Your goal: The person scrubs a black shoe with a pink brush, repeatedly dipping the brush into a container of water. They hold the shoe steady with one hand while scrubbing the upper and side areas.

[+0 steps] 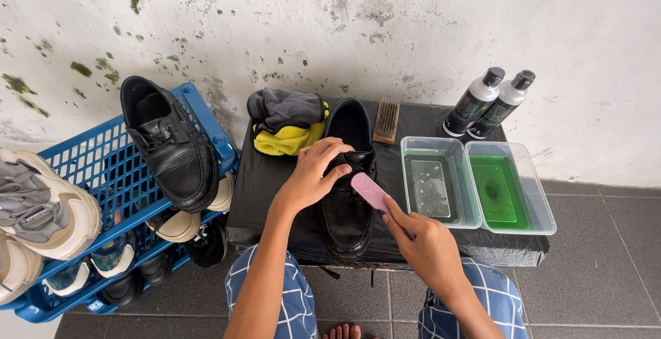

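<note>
A black leather shoe (350, 209) lies lengthwise on a low table covered in black plastic (275, 173). My left hand (313, 172) rests on top of the shoe near its laces, fingers curled over it. My right hand (425, 242) holds a pink oblong brush or sponge (370, 191) against the shoe's right side.
Two clear tubs sit at the table's right, one with soapy water (435, 184), one with green liquid (502, 189). Two bottles (487, 103), a wooden brush (386, 120) and grey and yellow cloths (288, 124) lie at the back. A blue crate (96, 167) with several shoes stands left.
</note>
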